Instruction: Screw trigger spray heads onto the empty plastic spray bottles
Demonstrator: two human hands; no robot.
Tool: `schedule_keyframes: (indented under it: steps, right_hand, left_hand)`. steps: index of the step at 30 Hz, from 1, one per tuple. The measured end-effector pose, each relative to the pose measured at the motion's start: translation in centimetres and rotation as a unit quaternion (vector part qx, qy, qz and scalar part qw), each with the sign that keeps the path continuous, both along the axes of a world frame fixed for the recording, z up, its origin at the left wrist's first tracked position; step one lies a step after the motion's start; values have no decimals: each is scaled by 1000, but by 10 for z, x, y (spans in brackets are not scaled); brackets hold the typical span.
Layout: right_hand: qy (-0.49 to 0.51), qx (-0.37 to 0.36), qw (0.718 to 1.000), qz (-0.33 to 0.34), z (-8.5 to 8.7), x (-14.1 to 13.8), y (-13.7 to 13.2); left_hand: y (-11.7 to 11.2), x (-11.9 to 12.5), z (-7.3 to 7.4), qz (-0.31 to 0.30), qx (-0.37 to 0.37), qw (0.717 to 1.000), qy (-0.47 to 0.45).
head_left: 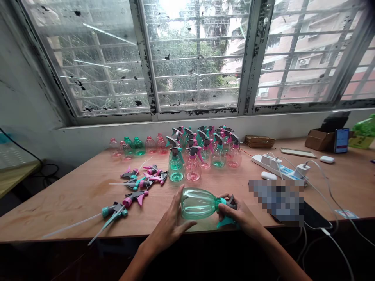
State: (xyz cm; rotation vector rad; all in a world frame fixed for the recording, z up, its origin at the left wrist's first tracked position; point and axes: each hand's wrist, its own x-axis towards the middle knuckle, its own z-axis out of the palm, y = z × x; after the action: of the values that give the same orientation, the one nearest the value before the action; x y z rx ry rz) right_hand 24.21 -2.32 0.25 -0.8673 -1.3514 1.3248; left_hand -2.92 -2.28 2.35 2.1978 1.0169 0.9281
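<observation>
A clear green spray bottle (pixel 197 203) lies on its side near the front edge of the wooden table (pixel 73 195). My left hand (pixel 171 224) cups the bottle's base end, fingers curled against it. My right hand (pixel 238 216) is closed around the bottle's neck and its grey and teal trigger head (pixel 228 212). Behind them stand several finished green and pink spray bottles (pixel 202 154) with trigger heads fitted. To the left, loose trigger heads (pixel 140 179) with long dip tubes lie on the table.
Several capless green and pink bottles (pixel 136 146) line the back left by the window wall. A white power strip (pixel 278 168) with cables, a phone (pixel 341 139), a cardboard box (pixel 318 138) and a blurred patch (pixel 277 201) occupy the right side.
</observation>
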Motion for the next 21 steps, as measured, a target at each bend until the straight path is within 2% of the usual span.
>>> schedule_keyframes:
  steps: [5, 8, 12, 15, 21]
  right_hand:
    - [-19, 1, 1000, 12, 1, -1, 0]
    - [-31, 3, 999, 17, 3, -1, -2]
    - [-27, 7, 1000, 13, 4, -2, -2]
    - [-19, 13, 1000, 16, 3, -1, -1]
    - [-25, 16, 999, 18, 4, -2, -2]
  left_hand:
    - [3, -1, -8, 8, -7, 1000, 6]
    - [2, -2, -8, 30, -4, 999, 33]
    - [3, -1, -5, 27, 12, 999, 39]
    - [5, 1, -7, 25, 33, 999, 26]
    - [3, -1, -10, 32, 24, 999, 25]
